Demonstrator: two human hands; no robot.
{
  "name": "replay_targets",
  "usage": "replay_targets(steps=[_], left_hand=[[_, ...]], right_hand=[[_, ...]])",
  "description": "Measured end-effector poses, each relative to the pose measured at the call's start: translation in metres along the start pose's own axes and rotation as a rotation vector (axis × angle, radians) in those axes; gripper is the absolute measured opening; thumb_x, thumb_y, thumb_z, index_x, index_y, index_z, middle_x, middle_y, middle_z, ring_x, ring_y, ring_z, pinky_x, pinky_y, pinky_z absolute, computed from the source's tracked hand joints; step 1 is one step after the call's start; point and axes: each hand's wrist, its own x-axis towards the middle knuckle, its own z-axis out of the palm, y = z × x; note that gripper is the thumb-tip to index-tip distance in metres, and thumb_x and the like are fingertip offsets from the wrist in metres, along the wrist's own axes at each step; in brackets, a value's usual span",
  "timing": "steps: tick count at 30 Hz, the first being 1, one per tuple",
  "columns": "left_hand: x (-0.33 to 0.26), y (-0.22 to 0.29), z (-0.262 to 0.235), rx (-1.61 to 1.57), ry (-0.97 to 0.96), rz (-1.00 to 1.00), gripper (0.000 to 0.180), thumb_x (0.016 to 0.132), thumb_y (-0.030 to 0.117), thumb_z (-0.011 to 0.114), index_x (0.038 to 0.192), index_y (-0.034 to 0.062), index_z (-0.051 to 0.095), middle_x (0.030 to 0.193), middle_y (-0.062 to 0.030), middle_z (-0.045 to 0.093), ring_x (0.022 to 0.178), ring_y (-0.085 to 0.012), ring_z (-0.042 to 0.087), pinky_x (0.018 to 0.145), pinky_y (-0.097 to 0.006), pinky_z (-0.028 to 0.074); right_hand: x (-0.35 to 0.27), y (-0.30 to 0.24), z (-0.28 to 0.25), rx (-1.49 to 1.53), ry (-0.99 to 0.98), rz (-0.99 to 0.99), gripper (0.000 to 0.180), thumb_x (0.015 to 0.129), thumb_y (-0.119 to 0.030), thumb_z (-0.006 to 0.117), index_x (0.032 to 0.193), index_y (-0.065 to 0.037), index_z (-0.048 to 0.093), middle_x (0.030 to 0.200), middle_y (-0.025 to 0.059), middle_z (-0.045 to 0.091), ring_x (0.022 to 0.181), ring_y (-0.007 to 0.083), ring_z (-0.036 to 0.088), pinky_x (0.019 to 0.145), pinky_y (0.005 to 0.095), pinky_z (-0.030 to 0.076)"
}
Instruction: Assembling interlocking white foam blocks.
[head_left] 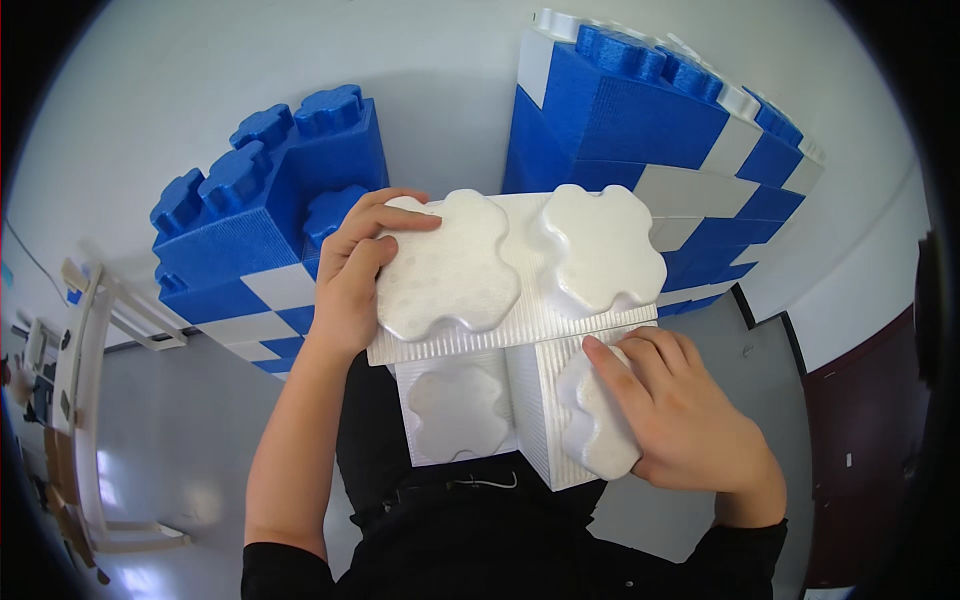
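Large white foam building blocks with flower-shaped studs are in front of my body. My left hand (pixel 352 275) grips the left end of the long upper block (pixel 528 235), its fingers curled over the edge and onto a stud. My right hand (pixel 690 415) is closed over the stud of a smaller block (pixel 585 425) at the lower right, which meets the upper block along a thin seam. Another white block face (pixel 455 410) with one stud shows lower left, set deeper. Whether the lower parts are joined to the upper one I cannot tell.
Ahead on the left stands a stepped stack of blue and white blocks (pixel 230 300). A taller curved blue and white stack (pixel 650 120) rises at the right against the pale wall (pixel 440 80). A white frame table (pixel 90 400) is far left; a dark red door (pixel 865 450) is at right.
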Motion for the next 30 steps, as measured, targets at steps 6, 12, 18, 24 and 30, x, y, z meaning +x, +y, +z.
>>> replay_targets(steps=[6,12,18,24,30], left_hand=[[-0.002,0.003,0.003,-0.036,0.009,-0.022,0.042,0.087,0.009,0.045,0.108,0.0010,0.080,0.135,-0.0144,0.065,0.117,-0.0220,0.060,0.100,-0.034,0.047],[0.000,0.001,0.002,-0.017,0.005,0.001,0.041,0.090,0.009,0.046,0.108,0.0023,0.081,0.134,-0.0134,0.066,0.116,-0.0214,0.060,0.100,-0.034,0.047],[0.001,-0.005,0.002,0.015,0.021,0.006,0.040,0.092,0.010,0.045,0.108,0.0025,0.082,0.134,-0.0132,0.066,0.116,-0.0218,0.060,0.100,-0.034,0.047],[0.009,-0.007,0.002,-0.106,0.021,-0.028,0.040,0.093,0.009,0.045,0.108,0.0003,0.080,0.135,-0.0117,0.064,0.117,-0.0225,0.061,0.102,-0.034,0.048],[0.004,-0.008,0.004,-0.063,0.037,-0.010,0.039,0.094,0.008,0.045,0.109,-0.0001,0.080,0.136,-0.0124,0.064,0.118,-0.0233,0.061,0.104,-0.034,0.048]], right_hand=[[0.003,0.001,-0.007,-0.039,-0.077,-0.022,0.089,0.068,-0.004,0.079,0.154,-0.016,0.057,0.127,0.0292,0.055,0.125,0.0484,0.051,0.106,0.0554,0.041],[0.002,0.000,-0.009,-0.072,-0.108,0.005,0.086,0.066,-0.013,0.088,0.148,-0.025,0.064,0.129,0.0292,0.055,0.126,0.0480,0.050,0.105,0.0551,0.042],[-0.003,-0.004,-0.030,0.023,-0.085,0.102,0.081,0.066,-0.012,0.087,0.142,-0.027,0.067,0.130,0.0284,0.055,0.120,0.0479,0.054,0.098,0.0554,0.046],[-0.059,-0.027,-0.092,-0.020,0.177,0.004,0.106,0.060,-0.023,0.095,0.157,-0.023,0.050,0.127,0.0258,0.057,0.112,0.0450,0.057,0.090,0.0572,0.049],[-0.048,-0.033,-0.043,0.113,0.251,-0.033,0.110,0.057,-0.030,0.098,0.152,0.000,0.052,0.126,0.0268,0.057,0.113,0.0482,0.057,0.093,0.0587,0.050]])
